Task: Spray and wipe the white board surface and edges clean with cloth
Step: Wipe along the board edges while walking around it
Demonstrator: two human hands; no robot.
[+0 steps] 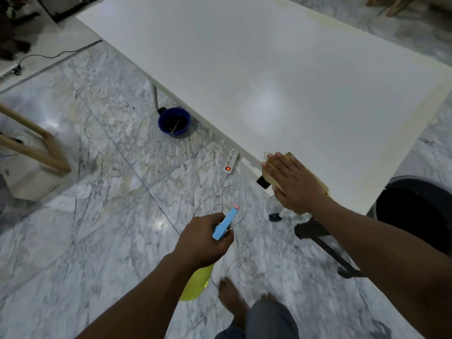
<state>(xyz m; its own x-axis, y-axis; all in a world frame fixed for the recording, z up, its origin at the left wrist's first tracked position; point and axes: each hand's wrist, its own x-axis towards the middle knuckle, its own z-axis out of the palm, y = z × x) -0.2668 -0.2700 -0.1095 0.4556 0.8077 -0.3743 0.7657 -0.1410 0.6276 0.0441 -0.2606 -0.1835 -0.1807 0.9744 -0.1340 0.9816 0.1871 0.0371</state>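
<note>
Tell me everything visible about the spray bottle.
The spray bottle has a light blue plastic trigger head with a small pink nozzle tip and a translucent yellow-green body. The left hand grips it around the neck, hiding the join. It is held in the air above the marble floor, clear of the white board, nozzle pointing up and away toward the board's near corner, body hanging below the wrist.

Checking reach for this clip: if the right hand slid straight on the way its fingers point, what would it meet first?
The right hand, flat on the cloth, points up-left past the white board corner. It would likely leave the edge, with only the power strip on the floor below; depth is unclear.
</note>
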